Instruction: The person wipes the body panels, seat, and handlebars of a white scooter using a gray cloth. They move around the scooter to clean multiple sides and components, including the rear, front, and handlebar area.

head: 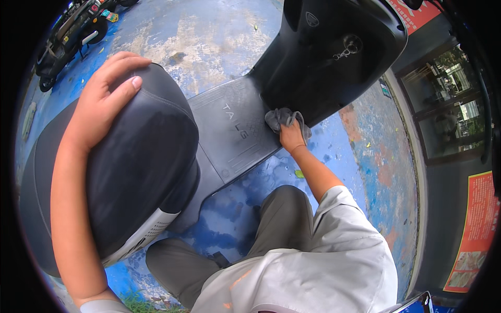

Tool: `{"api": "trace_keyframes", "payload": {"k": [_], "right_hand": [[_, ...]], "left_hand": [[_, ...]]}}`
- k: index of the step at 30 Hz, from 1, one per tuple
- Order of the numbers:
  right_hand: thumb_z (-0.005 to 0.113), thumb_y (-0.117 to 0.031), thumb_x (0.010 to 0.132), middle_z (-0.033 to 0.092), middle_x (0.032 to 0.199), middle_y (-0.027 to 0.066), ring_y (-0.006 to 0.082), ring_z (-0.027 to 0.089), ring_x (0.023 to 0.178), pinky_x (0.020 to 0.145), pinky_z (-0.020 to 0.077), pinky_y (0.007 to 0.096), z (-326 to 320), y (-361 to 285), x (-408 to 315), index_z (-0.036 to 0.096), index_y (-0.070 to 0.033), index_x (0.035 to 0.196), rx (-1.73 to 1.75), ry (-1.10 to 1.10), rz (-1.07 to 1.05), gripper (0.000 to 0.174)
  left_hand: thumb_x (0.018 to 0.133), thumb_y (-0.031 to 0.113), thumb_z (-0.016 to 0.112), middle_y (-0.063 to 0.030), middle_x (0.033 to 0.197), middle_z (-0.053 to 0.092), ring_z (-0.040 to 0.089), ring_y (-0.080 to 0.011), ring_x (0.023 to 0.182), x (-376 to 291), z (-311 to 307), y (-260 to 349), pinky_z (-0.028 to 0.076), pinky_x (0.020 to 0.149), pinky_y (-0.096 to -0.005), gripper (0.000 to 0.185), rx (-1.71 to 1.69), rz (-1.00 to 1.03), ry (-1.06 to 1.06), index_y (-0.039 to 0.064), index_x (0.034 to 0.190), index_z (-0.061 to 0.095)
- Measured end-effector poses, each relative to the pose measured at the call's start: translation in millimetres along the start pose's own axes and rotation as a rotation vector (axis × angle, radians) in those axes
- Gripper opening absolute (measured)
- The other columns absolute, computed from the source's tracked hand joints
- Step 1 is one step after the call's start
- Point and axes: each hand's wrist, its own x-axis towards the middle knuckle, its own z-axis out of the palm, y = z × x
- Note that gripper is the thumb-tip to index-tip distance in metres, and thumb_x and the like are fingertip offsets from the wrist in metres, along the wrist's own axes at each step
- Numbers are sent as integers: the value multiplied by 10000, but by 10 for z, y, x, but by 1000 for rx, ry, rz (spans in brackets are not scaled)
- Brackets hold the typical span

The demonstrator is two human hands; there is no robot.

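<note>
My left hand (106, 96) rests on the front of the black scooter seat (145, 156), fingers spread over its stitched edge. A grey cloth (279, 117) is bunched in my right hand (292, 135). That hand presses it near the front corner of the scooter's floorboard (231, 125), where the floor meets the black front shield (332, 51). The floorboard is dark, ribbed plastic with raised TAILG lettering. A key ring (352, 44) with a clip hangs on the shield. White side trim (145, 232) runs below the seat.
Under the scooter is worn blue-painted ground (219, 35) with damp patches. Other parked scooters (74, 37) stand at the upper left. To the right is a dark wall with a window (442, 101) and a red poster (471, 231) bearing writing. My bent knees (287, 211) are close beside the floorboard.
</note>
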Motion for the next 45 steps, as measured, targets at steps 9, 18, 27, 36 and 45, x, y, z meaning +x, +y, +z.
{"api": "trace_keyframes", "payload": {"k": [9,18,27,36,45], "right_hand": [[531,-196,992,633,1522,229,370,633,1285,1179,436,511,-1353,210,1410,654,46,1420,-458,493,-254,507],[580,-123,945,751,1236,160,342,628,1294,1159,475,469,-203,-76,1103,778,-2,1071,-94,123,-375,264],[565,-238,1001,784,1145,170,345,638,1285,1161,425,479,-895,-250,2367,830,-15,1077,-743,243,1,355],[648,-214,941,763,1189,217,357,679,1238,1061,534,451,-13,-936,2013,782,-49,1031,126,-181,113,231],[616,-153,940,700,1277,76,314,589,1345,1128,494,455,-776,457,-154,729,-92,1130,-180,-79,-317,229]], "left_hand": [[1036,258,645,-154,1397,653,603,-311,1364,22,-40,64,412,1202,-380,396,35,16,-5,-8,1323,704],[1054,259,643,-151,1374,657,610,-307,1339,16,4,-64,415,1193,-376,392,3,59,13,-23,1322,694],[1049,247,636,-152,1414,655,599,-296,1374,-29,-19,-16,394,1217,-377,389,10,18,28,-9,1334,706],[1022,255,630,-162,1455,644,575,-305,1424,-54,-119,52,364,1251,-385,427,39,-34,9,-7,1348,711],[1029,228,648,-160,1450,640,587,-303,1401,-6,18,-68,392,1225,-378,397,-13,1,25,-10,1342,703]]}}
